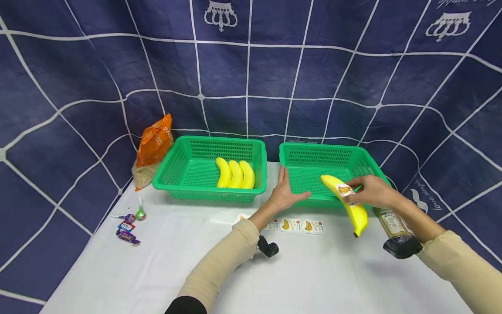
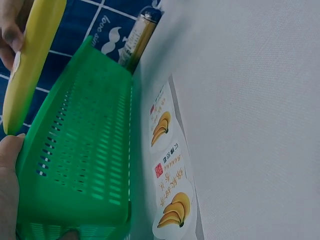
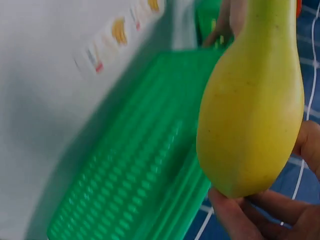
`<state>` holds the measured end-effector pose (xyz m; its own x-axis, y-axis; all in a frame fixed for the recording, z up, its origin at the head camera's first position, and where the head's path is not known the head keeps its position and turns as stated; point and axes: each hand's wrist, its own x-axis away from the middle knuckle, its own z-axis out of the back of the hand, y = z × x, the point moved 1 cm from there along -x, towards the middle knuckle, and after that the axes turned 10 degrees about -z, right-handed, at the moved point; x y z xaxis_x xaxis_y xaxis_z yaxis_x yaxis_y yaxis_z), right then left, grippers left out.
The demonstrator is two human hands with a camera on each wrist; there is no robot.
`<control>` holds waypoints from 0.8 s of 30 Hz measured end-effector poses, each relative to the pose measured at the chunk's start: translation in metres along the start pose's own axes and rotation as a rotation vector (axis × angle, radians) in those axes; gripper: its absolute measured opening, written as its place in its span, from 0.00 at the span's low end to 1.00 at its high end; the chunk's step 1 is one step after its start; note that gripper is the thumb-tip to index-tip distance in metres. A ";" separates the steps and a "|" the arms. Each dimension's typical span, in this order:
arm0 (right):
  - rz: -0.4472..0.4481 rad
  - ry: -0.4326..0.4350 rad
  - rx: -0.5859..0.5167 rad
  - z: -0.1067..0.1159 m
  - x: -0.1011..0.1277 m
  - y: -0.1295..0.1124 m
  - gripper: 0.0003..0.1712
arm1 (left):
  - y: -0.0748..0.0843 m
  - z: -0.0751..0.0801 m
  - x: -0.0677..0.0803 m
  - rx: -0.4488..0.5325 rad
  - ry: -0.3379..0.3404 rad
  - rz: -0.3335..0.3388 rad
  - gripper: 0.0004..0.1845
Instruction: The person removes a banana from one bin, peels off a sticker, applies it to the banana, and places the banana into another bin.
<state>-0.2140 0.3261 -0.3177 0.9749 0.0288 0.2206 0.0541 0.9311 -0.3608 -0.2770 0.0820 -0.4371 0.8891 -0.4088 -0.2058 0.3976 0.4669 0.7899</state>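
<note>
My right hand (image 1: 370, 190) holds a yellow banana (image 1: 357, 218) by its middle, tilted over the front edge of the right green basket (image 1: 325, 148). A white sticker (image 1: 344, 189) with a banana picture shows on the peel. My left hand (image 1: 283, 195) is at that basket's near left corner, thumb spread from straight fingers. In the left wrist view the thumb (image 2: 9, 152) lies at the rim, close to the banana's lower tip. A strip of banana stickers (image 1: 296, 225) lies before the basket, partly hidden by the left forearm. In the right wrist view the banana (image 3: 252, 110) hides part of my fingers.
Three bananas (image 1: 236, 174) lie side by side in the left green basket (image 1: 204, 192). An orange bag (image 1: 154, 141) stands left of it. Wrapped sweets (image 1: 127, 235) and lollipops (image 1: 140, 213) are at the table's left. A bottle (image 1: 392, 222) lies under the right forearm.
</note>
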 end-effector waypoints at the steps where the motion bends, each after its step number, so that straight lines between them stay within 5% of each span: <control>1: 0.004 -0.001 0.000 0.004 -0.005 0.003 0.41 | 0.000 0.000 0.000 0.002 0.000 0.000 0.64; 24: -0.066 -0.119 -0.062 0.044 -0.111 0.069 0.40 | 0.000 -0.003 0.000 0.011 0.007 0.002 0.64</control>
<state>-0.3275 0.4031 -0.3274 0.9364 0.0146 0.3507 0.1342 0.9083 -0.3962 -0.2759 0.0842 -0.4387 0.8912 -0.4030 -0.2083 0.3938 0.4591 0.7964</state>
